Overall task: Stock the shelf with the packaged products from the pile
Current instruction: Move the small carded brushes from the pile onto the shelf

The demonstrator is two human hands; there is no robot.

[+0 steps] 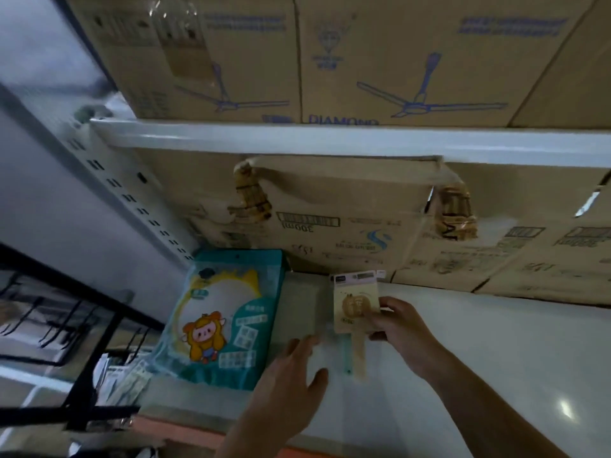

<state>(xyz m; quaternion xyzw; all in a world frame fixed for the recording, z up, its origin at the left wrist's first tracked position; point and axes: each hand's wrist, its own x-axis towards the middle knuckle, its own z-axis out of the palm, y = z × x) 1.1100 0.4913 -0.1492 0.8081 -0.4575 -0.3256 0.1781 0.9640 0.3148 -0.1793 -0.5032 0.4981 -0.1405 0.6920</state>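
The small tan card pack (355, 302) is near the middle of the view, over the white shelf (496, 342). It has a round gold picture on it, and a pale wooden stick (358, 355) pokes out of its end at 6 o'clock. I cannot tell if the pack touches the shelf.

The right grip (401, 332) is at 3 o'clock from the pack. It pinches the pack's edge with its thumb and fingers curled on it.

The left grip (291, 375) is at 7 o'clock from the pack, low over the shelf. Its fingers are spread out and loose, and it holds nothing. Its fingertips reach a flat, pale grey-green thing (304, 305) that lies just beside the card pack. It is too blurry to name.

At 9 o'clock from the card pack, a big teal pack (228, 312) lies flat on the shelf. It has a cartoon girl with yellow hair on it.

At 12 o'clock, brown boxes (347, 226) stand in a row at the back of the shelf. Above them is the white edge of a top shelf (330, 138). On it sit big boxes with blue fan drawings (413, 61).

Far out at 9 o'clock is a white post (132, 200) with small slots, and lower down a black wire rack (82, 325).
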